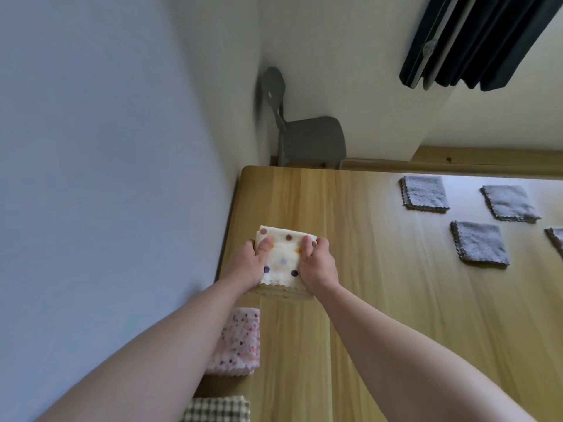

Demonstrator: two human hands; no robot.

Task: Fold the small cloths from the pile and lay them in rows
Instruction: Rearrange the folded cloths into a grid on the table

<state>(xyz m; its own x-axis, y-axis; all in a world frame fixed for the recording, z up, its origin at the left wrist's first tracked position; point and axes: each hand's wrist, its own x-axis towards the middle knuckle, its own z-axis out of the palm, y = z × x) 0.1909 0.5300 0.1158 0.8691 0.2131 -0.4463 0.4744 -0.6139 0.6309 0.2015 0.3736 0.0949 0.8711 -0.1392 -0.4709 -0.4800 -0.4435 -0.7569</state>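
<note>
The dotted cloth (281,260) is cream, scattered with brown, orange, lilac and dark purple spots. At seven o'clock from it, the speckled cloth (240,342) is pale pink with tiny red and purple flecks. Further along at seven o'clock, the checked cloth (217,409) shows an olive-and-cream gingham. Toward two and three o'clock, the grey cloths (425,192) (510,202) (479,243) (557,242) are plain blue-grey with darker edges. The table (365,315) is light yellowish wood with straight grain. At twelve o'clock the chair (310,138) is plain mid grey. At one o'clock the curtain (475,41) is blue-black. At nine o'clock the wall (106,147) is pale blue-grey.
</note>
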